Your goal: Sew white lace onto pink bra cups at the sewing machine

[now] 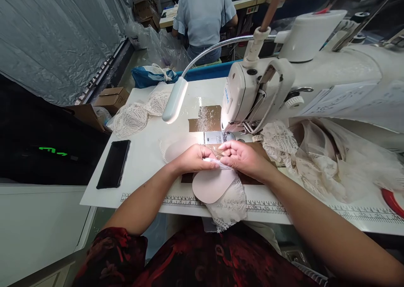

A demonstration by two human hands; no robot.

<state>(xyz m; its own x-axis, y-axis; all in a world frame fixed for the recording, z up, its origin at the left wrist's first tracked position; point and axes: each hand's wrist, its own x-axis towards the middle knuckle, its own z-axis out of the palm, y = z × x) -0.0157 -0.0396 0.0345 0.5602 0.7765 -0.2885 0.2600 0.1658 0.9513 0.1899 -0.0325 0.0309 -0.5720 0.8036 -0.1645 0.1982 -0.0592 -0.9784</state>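
Observation:
Just in front of the sewing machine's needle area, my left hand (198,158) is closed on the upper edge of a piece of white lace (229,200), thumb on top. My right hand (241,157) pinches the same edge from the other side, its fingertips close to those of the left. Something thin shows between the fingertips, too small to name. A smooth pale cup pad (213,186) hangs below the hands against the lace, which droops over the table's front edge. Behind my left hand lies another pale cup piece (179,148) with a lace border.
The white sewing machine (246,93) stands right of centre, a lit lamp (176,99) beside it. Lace pieces (132,116) and a black phone (113,164) lie left. Sheer fabric (341,165) is heaped right, near a red handle (393,203). Another person (203,17) sits beyond.

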